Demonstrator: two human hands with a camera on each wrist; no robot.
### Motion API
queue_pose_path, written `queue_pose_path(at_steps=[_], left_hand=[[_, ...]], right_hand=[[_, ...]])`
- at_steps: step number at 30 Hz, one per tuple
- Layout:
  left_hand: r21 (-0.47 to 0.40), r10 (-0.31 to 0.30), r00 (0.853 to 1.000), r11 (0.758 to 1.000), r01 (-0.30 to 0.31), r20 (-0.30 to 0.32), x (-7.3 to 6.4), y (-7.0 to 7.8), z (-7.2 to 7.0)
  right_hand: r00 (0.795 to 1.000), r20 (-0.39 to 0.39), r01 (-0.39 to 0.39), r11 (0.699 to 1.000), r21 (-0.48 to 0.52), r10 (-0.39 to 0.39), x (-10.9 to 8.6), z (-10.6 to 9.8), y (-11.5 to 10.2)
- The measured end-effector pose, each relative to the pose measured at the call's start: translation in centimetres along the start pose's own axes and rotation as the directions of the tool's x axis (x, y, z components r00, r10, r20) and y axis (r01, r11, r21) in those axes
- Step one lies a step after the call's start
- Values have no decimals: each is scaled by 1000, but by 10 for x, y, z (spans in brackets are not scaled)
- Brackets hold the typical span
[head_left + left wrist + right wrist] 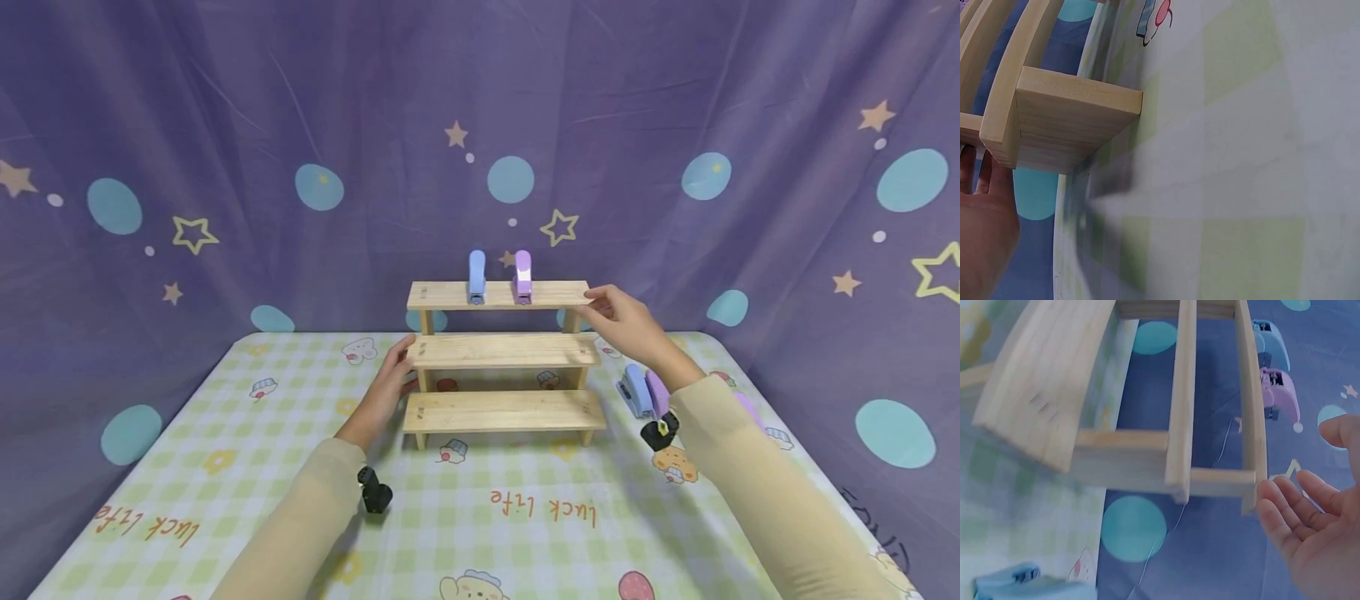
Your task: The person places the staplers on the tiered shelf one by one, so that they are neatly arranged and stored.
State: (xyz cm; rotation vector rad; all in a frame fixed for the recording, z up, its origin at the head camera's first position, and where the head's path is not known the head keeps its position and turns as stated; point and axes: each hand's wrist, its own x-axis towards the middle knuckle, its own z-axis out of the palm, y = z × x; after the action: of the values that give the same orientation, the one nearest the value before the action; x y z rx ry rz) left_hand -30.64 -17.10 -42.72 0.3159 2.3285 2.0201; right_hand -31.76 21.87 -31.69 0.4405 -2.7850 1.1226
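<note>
A three-tier wooden shelf point(504, 350) stands on the table, each tier higher toward the back. On its top board sit a blue stapler point(477, 277) and a purple stapler point(522, 277), side by side with a gap. My left hand point(384, 392) touches the left end of the middle board; in the left wrist view its fingers point(984, 178) reach up to the wood, partly hidden. At the right end of the top board is my right hand point(624, 323). Its fingertips point(1267, 489) meet the board edge, thumb apart, nothing gripped.
On the table right of the shelf lie another blue stapler point(636, 392) and another purple stapler point(657, 392), partly behind the right forearm. A further purple item point(748, 408) shows beyond the sleeve. A checked cloth point(300, 417) covers the table; a purple curtain point(375, 125) hangs behind.
</note>
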Motion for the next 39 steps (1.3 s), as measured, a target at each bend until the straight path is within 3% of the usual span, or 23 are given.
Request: queue_pose_path(at_steps=[4, 10, 21, 30, 39], left_hand=[[-11, -20, 1000, 1000, 20, 2, -1, 3, 1], [-26, -43, 999, 999, 43, 9, -12, 25, 5], [-3, 0, 1000, 1000, 0, -21, -1, 1, 2], [-7, -2, 1000, 1000, 1, -19, -1, 1, 3], [-6, 5, 1000, 1000, -5, 0, -1, -1, 1]], right_hand=[[1000, 18, -19, 1000, -12, 19, -9, -6, 11], [999, 34, -29, 999, -23, 30, -24, -13, 26], [995, 39, -86, 996, -35, 87, -50, -26, 58], [996, 11, -88, 993, -76, 89, -67, -37, 75], [989, 28, -143, 989, -40, 144, -80, -29, 101]])
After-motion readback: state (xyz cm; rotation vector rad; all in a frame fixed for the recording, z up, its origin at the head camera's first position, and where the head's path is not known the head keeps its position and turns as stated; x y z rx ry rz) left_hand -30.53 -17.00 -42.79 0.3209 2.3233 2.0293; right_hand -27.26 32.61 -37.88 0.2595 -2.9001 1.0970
